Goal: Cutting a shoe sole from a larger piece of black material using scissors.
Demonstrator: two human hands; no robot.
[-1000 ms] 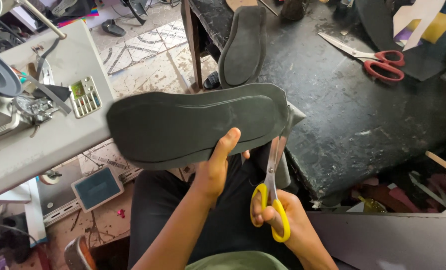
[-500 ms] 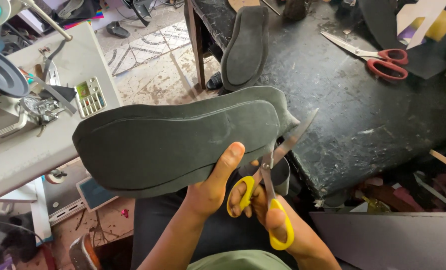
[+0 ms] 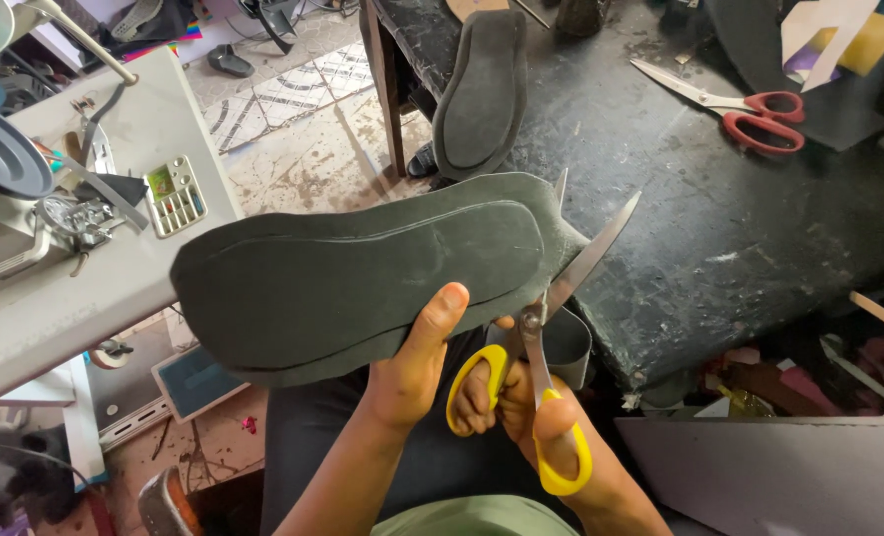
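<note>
Left hand [image 3: 417,372] grips the dark sole sheet [image 3: 363,278] from below, thumb pressed flat on its upper face near the lower edge, fingers hidden behind. The sheet is held in the air above the lap, not resting on anything; its long axis runs left to right, the toe end toward the sewing table [image 3: 85,288], the heel end toward the near left corner of the black bench [image 3: 740,248].

Right hand [image 3: 536,417] is closed through the yellow loops of the scissors [image 3: 546,328], which it holds with the blades parted. The blades point up and to the right, straddling the sheet's right end, just beside the raised sole outline.

The scissors lie immediately right of the left thumb. The right hand is nearer the sheet's heel edge.

Elsewhere: a second sole [image 3: 482,89] overhangs the bench's far left edge; red scissors [image 3: 750,114] lie well apart.
</note>
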